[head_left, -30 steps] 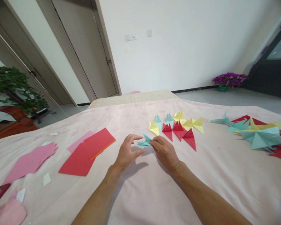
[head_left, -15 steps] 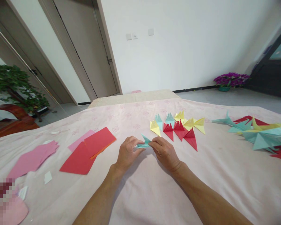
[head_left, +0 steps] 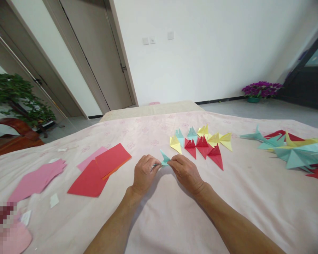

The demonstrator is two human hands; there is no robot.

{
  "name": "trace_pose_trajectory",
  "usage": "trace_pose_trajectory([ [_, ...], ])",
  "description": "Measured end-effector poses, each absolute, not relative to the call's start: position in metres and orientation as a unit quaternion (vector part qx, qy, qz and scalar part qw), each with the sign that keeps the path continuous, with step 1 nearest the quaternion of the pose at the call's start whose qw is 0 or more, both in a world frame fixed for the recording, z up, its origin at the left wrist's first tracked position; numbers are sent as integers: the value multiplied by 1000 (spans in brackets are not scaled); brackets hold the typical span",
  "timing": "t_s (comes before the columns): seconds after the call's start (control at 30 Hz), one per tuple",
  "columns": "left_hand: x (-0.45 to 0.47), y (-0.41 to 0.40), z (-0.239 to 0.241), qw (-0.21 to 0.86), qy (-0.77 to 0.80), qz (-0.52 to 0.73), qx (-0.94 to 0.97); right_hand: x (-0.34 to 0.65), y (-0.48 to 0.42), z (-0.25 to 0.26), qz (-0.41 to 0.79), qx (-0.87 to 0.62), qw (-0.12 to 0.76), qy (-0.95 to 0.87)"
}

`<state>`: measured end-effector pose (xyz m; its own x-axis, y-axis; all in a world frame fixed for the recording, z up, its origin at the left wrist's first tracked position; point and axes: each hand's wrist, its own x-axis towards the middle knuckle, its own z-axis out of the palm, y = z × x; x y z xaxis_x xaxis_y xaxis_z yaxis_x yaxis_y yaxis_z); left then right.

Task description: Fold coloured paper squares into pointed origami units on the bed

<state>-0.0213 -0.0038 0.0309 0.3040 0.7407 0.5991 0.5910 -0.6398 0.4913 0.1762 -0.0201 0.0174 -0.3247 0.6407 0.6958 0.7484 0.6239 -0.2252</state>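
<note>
A small light-blue origami crane [head_left: 165, 158], partly folded, is pinched between my two hands above the middle of the cloth. My left hand [head_left: 146, 173] grips its left end between thumb and fingers. On the other side, my right hand [head_left: 187, 173] pinches the right end. One pointed flap sticks up between the hands; my fingers hide much of the rest. Just beyond my right hand stand several folded paper pieces: red ones [head_left: 216, 156], yellow ones [head_left: 226, 141] and light-blue ones [head_left: 192, 134].
Red paper sheets [head_left: 88, 180] and pink sheets [head_left: 37, 180] lie to the left on the pink tablecloth [head_left: 159, 218]. At the far right is a heap of spread-winged paper cranes [head_left: 298, 155]. White scraps [head_left: 54, 200] lie near the pink sheets.
My left thumb and fingers have closed tighter on the crane's left end, covering more of it. My right hand stays almost where it was.
</note>
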Motion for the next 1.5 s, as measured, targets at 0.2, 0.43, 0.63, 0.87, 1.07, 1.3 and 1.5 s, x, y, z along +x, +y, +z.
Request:
trace_pose_trajectory([
  [0.2, -23, -1, 25, 168, 404, 469, 767, 175, -19, 15, -43, -396, 401, -825],
  [0.43, -23, 4, 19, 363, 372, 528, 672, 174, -19, 13, 42, -370, 422, -827],
  [0.63, -18, 6, 16, 461, 379, 513, 617, 170, -19, 13, 145, -381, 446, -797],
  [0.87, -12, 7, 11, 448, 389, 549, 589, 165, -21, 9, 201, -452, 466, -734],
  [1.07, -12, 6, 11, 406, 410, 557, 597, 158, -20, 6, 291, -478, 481, -675],
  [1.3, -3, 2, 18, 507, 391, 579, 506, 156, -21, 11, 347, -496, 484, -632],
  [1.5, 3, -9, 18, 621, 402, 473, 478, 161, -18, 11, 344, -509, 554, -562],
])
